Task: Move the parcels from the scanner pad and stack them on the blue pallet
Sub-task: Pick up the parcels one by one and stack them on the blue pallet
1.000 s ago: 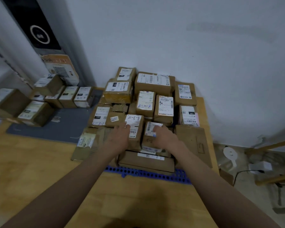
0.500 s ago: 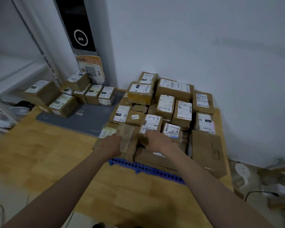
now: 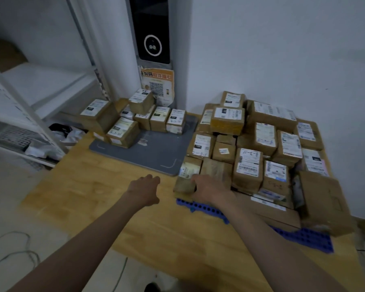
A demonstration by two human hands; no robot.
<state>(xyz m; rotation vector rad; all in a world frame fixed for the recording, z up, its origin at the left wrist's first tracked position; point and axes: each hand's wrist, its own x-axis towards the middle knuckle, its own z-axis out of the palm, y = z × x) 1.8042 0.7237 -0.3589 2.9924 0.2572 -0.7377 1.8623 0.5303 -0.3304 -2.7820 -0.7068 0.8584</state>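
The right hand (image 3: pixel 209 189) is gripping a brown taped cardboard parcel (image 3: pixel 200 175) at the front left corner of the blue plastic pallet (image 3: pixel 303 237). The left hand (image 3: pixel 144 189) is hovering, fingers loosely curled and holding nothing, over the wooden table (image 3: pixel 93 190), while more labelled cardboard parcels (image 3: pixel 139 119) are sitting along the far edge of the grey scanner pad (image 3: pixel 154 152).

Single view: head camera, worn high, looks forward and down across wooden table (image 3: pixel 105 197) toward white wall (image 3: pixel 282 49). Wide-angle, edges bowed. Both forearms enter from bottom edge, so hands near lens. Pallet (image 3: pixel 303 237) right of centre, scanner pad (image 3: pixel 148 152) left of centre, shelving (image 3: pixel 25 114) far left. Dim light, slight blur; label text probably unreadable. No second view.
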